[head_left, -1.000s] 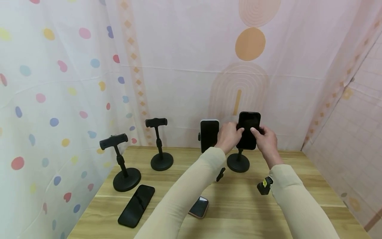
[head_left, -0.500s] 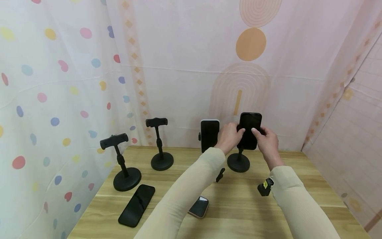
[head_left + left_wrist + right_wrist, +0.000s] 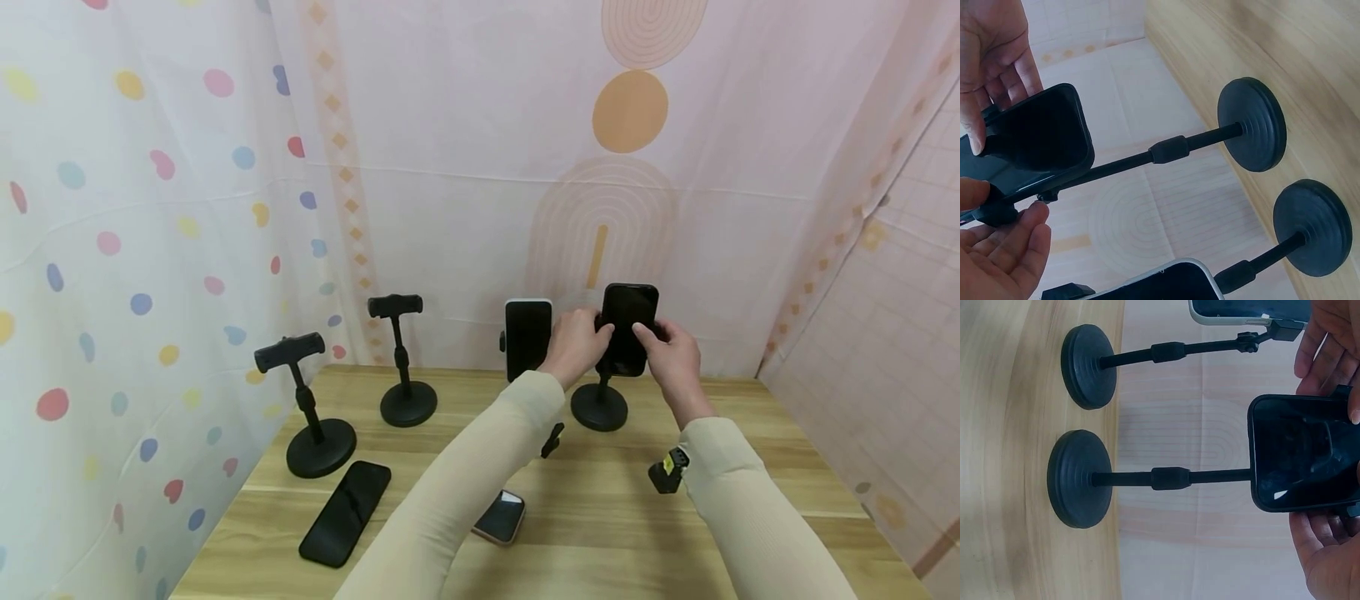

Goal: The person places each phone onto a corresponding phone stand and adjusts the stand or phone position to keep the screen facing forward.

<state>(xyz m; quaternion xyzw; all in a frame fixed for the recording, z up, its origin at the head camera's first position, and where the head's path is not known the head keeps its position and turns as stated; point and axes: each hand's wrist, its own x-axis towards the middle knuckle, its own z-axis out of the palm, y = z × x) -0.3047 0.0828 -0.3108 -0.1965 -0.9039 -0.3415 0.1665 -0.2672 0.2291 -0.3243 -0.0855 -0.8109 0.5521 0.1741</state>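
A black smartphone (image 3: 630, 329) stands upright in the clamp of a phone stand (image 3: 598, 408) at the back right. My left hand (image 3: 576, 346) holds its left edge and the clamp, thumb at the screen's border and fingers curled behind. On the other side my right hand (image 3: 673, 362) grips the right edge, its thumb lying on the screen. In the left wrist view, the clamp's end (image 3: 996, 212) sits between my left thumb and fingers. The right wrist view shows the phone's lower end (image 3: 1294, 456) with the stand's pole behind it.
Left of my hands, a white-edged phone (image 3: 527, 337) sits in another stand. Two phone stands (image 3: 321, 448) without phones occupy the left side. A black phone (image 3: 345, 514) lies flat before them; a smaller phone (image 3: 501, 521) lies partly under my left forearm. A patterned curtain (image 3: 465, 167) hangs behind the table.
The held phone's top has sunk very slightly in the head view. Both hands keep their grip, and the other phones and stands stay in place.
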